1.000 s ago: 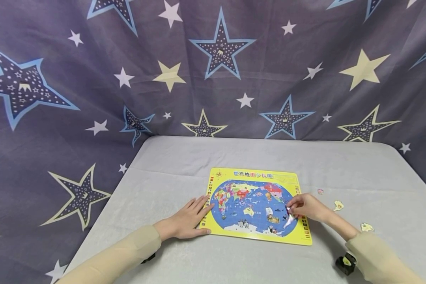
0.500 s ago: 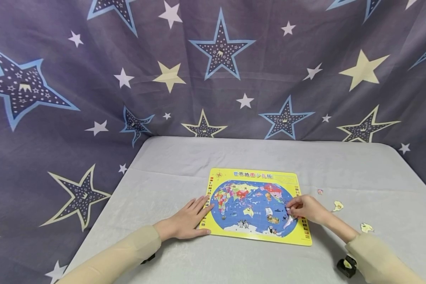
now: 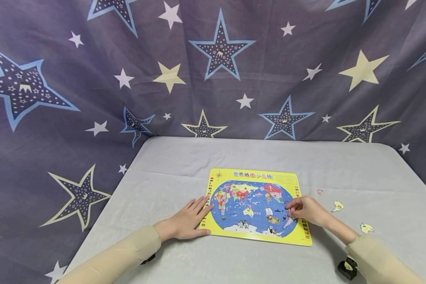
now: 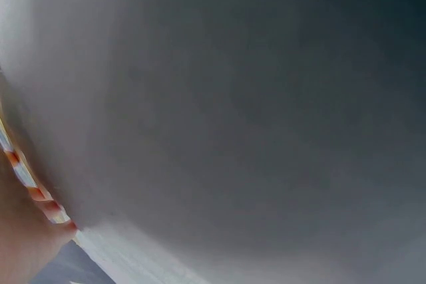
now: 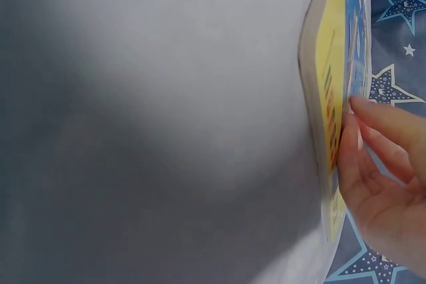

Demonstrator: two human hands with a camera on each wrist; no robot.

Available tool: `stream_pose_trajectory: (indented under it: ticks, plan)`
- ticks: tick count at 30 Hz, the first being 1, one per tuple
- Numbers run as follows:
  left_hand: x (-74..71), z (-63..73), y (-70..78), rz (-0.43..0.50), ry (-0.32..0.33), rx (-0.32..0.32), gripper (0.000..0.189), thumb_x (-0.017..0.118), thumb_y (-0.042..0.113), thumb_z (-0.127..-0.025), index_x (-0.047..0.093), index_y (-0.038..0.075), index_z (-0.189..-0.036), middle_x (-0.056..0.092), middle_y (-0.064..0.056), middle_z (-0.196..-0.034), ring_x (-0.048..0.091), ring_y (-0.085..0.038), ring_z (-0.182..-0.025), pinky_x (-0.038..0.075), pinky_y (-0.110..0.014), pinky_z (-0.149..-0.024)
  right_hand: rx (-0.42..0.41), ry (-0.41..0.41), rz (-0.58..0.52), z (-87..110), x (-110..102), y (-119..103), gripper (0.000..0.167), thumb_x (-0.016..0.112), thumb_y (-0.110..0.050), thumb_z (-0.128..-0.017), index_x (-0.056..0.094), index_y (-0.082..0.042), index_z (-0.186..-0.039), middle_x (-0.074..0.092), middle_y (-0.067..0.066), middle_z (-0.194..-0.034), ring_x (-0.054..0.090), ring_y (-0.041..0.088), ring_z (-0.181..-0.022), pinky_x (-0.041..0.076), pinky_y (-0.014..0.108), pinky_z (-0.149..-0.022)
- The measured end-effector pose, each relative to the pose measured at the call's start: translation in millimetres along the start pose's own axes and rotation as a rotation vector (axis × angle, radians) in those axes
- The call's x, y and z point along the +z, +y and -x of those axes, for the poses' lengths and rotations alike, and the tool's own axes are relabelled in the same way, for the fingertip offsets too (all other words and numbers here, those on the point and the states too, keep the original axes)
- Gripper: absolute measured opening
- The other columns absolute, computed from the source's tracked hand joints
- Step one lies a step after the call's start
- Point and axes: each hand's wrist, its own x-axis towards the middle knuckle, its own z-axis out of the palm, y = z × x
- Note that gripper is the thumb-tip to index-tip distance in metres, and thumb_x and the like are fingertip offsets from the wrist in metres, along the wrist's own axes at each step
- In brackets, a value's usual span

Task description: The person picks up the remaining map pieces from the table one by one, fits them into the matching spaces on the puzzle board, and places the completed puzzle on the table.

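A yellow-bordered world map puzzle board (image 3: 299,239) lies on the table, with a blue oval of sea and coloured continents. My left hand (image 3: 184,221) rests at its left side, fingers spread over the border and thumb along the lower left corner. At the right of the oval, my right hand (image 3: 307,209) pinches a slim pink-purple puzzle piece (image 3: 289,222) between thumb and fingertips, low over the map. The fingers cover the piece's upper end. In the right wrist view the fingertips (image 5: 357,106) meet at the board's surface. The left wrist view shows mostly grey cloth.
Right of the board lie a small pink piece (image 3: 320,192), a yellow piece (image 3: 337,206) and a pale yellow piece (image 3: 367,227). A yellowish patch shows by the black wrist camera (image 3: 345,272). A star-patterned curtain (image 3: 220,94) hangs behind the grey table (image 3: 184,165).
The pink-purple piece has lost its bright glare and appears to lie flatter against the map. My right hand has shifted very slightly; the left hand has stayed in place.
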Motion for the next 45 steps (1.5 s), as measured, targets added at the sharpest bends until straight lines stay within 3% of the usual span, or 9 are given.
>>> stream_pose_trajectory:
  ticks: [14, 45]
  plan:
    - [1.7, -0.7, -0.6, -0.002, 0.000, -0.006, 0.080, 0.025, 0.066, -0.084, 0.014, 0.013, -0.143, 0.003, -0.012, -0.148, 0.005, -0.025, -0.135, 0.010, -0.042, -0.108, -0.073, -0.016, 0.046, 2.5, 2, 0, 0.019, 0.069, -0.005, -0.074, 0.065, 0.004, -0.090, 0.057, 0.001, -0.072, 0.048, 0.005, -0.060, 0.044, 0.018, -0.053]
    - [0.8, -0.7, -0.2, -0.010, -0.008, -0.010, 0.080, 0.024, 0.067, -0.084, 0.013, 0.014, -0.143, 0.004, -0.012, -0.148, 0.004, -0.024, -0.135, 0.009, -0.041, -0.108, -0.031, 0.067, 0.138, 6.9, 14, -9, 0.041, 0.077, -0.019, -0.067, 0.059, 0.006, -0.094, 0.049, 0.003, -0.072, 0.043, 0.013, -0.065, 0.038, 0.019, -0.052]
